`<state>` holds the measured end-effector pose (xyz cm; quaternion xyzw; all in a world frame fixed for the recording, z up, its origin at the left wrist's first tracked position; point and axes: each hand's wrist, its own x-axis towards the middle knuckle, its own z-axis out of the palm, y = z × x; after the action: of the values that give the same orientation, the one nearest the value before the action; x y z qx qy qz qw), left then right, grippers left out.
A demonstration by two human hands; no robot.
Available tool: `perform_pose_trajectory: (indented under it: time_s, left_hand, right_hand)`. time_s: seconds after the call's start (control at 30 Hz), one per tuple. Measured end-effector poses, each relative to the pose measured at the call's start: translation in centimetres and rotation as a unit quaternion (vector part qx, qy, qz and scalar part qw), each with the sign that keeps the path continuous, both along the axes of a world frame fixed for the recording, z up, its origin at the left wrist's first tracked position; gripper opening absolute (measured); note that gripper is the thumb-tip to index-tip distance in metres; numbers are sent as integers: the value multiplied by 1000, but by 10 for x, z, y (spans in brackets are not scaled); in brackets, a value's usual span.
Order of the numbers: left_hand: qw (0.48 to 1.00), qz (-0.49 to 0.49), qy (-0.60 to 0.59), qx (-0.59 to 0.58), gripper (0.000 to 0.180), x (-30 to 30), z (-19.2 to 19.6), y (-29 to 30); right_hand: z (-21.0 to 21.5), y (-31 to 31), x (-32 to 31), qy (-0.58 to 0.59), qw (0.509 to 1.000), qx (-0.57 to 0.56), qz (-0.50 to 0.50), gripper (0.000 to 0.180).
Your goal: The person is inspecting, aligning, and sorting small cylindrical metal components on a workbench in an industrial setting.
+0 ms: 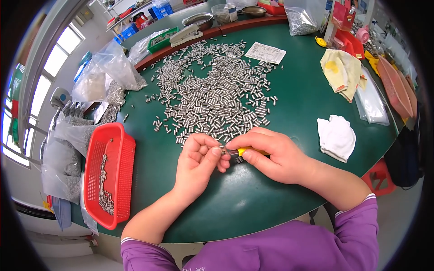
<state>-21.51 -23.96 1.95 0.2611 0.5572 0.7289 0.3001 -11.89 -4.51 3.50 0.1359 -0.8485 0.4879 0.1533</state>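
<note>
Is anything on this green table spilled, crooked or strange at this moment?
Nothing looks damaged. The small silver metal cylinders lie loose in a wide heap on the round green table, with a few strays toward the clear plastic bags. The red plastic basket overhangs the table's left edge.

near edge: bare green table (pixel 253 203) around the left hand (pixel 199 160) and right hand (pixel 271 156), which meet over it.
ahead: heap of small metal cylinders (pixel 212 90) begins just beyond the fingers and covers the table's middle.
left: red basket (pixel 110 174) stands apart from the left hand, bare cloth between; plastic bags (pixel 108 72) crowd behind it.
right: white cloth (pixel 337 135) lies near the right wrist; yellow cloth (pixel 341 67) farther back.
</note>
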Motion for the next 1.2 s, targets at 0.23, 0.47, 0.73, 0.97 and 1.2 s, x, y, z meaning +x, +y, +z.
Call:
perform_pose_trajectory:
  time_s: [0.23, 0.47, 0.73, 0.97, 1.2]
  left_hand:
    - [1000, 8, 25, 16, 12, 2, 1, 1]
    - [999, 13, 27, 26, 13, 3, -3, 1]
    - [1000, 5, -12, 28, 13, 2, -3, 1]
    - [994, -39, -96, 30, 11, -3, -3, -2]
    - [991, -49, -122, 37, 11, -2, -3, -2]
  right_hand:
    - [-2, 1, -1, -7, 999, -18, 27, 25]
    - [-2, -1, -1, -16, 999, -22, 22, 24]
    - [-2, -5, 0, -27, 999, -22, 12, 24]
    - [-4, -4, -1, -16, 999, -43, 10, 24]
    - [-2, 0, -1, -39, 998, -50, 16, 24]
